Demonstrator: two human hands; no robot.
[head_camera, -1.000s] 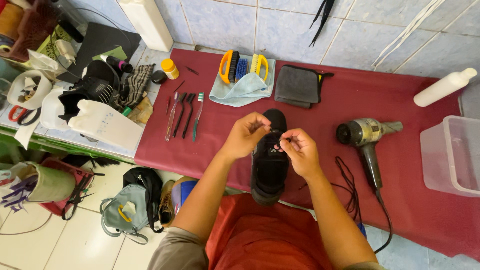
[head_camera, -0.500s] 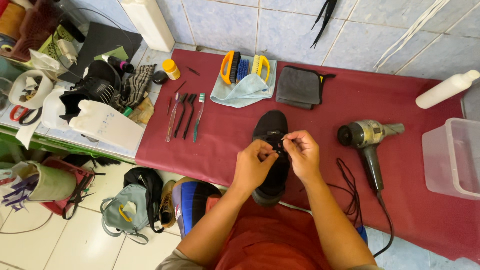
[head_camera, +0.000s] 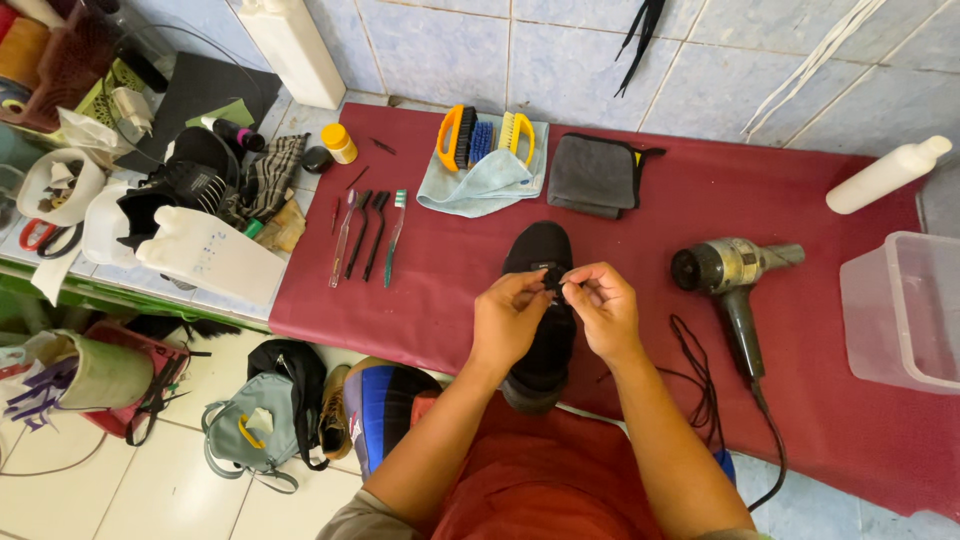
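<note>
The black cloth shoe lies in the middle of the bench, which has a dark red cloth over it, with the toe pointing away from the person. Both hands meet over the top of the shoe. The left hand and the right hand each have their fingertips pinched shut on something small and dark at the lace part of the shoe. It looks like a thin black lace, but it is too small to be sure. The step in hand looks like lace work on the shoe, and a job like that needs small, careful finger moves and a steady shoe.

The shoe looks soft and dull, with a thicker sole at the heel. A loose thin black cord curls on the red cloth just right of the arms. Near it lies a grey hair dryer that looks hard and smooth. Further back sit brushes with yellow handles on a soft light blue cloth, beside a folded grey cloth. A row of thin brushes like toothbrushes lies to the left.
</note>
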